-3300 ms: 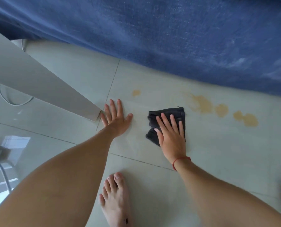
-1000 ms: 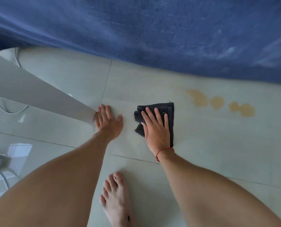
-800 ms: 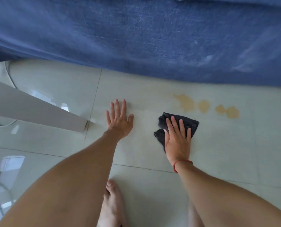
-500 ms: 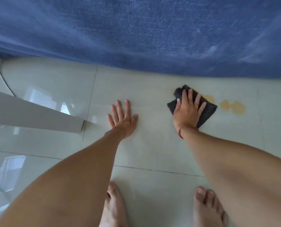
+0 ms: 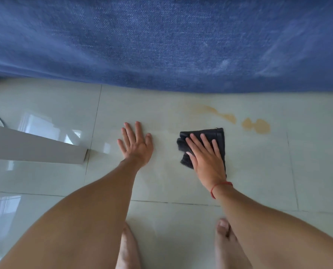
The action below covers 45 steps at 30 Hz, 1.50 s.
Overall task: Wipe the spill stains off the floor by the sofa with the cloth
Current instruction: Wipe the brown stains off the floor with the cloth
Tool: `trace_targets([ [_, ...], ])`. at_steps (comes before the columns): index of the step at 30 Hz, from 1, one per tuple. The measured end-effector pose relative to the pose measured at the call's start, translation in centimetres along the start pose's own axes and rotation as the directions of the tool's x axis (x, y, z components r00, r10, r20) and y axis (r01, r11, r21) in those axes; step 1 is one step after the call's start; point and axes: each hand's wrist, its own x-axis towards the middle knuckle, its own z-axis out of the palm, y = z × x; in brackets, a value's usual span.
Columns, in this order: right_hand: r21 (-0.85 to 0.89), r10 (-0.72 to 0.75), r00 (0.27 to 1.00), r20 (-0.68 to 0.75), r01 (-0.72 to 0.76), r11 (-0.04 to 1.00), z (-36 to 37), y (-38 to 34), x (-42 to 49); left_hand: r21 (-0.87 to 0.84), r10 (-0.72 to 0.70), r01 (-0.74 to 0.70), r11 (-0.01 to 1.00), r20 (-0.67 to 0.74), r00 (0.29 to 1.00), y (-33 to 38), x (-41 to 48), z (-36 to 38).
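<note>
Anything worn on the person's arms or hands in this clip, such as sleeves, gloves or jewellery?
Both forearms are bare, with no sleeves in view and no gloves. The left hand shows no rings or bands. The right hand has a thin red string bracelet around its wrist. No watch shows on either wrist.

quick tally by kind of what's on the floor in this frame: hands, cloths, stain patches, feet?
Flat hands on the pale tile floor: 2, left hand, right hand
Dark grey folded cloth: 1
Yellowish stain patches: 2, smeared streak, double blob
Bare feet: 2
Total: 7
</note>
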Motion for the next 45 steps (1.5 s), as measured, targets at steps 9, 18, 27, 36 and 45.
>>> trace_targets([
  [9, 0.18, 0.457, 0.888, -0.049, -0.442, 0.879, -2.0, 1.6, 6.9, 0.035, -0.009, 0.007, 0.999, 0.063, 0.998, 0.4, 0.6, 0.2],
  [18, 0.09, 0.019, 0.998, -0.058, -0.014, 0.996, 0.3, -7.0, 7.2, 0.073, -0.046, 0.037, 0.997, 0.131, 0.99, 0.8, 1.1, -0.5],
  [27, 0.011, 0.183, 0.982, -0.038, -0.182, 0.983, -1.2, 4.5, -0.1, 0.088, -0.039, 0.032, 0.996, 0.087, 0.995, 0.6, 0.7, -0.4],
  [36, 0.231, 0.518, 0.849, -0.104, -0.486, 0.843, -1.6, 0.0, 10.8, 0.068, -0.034, 0.029, 0.997, 0.079, 0.996, 0.6, 1.1, -0.2],
  [45, 0.118, 0.049, 0.998, 0.025, -0.052, 0.992, -0.5, -3.3, 4.1, 0.079, -0.076, 0.067, 0.995, 0.122, 0.99, 1.1, 0.6, -0.9],
])
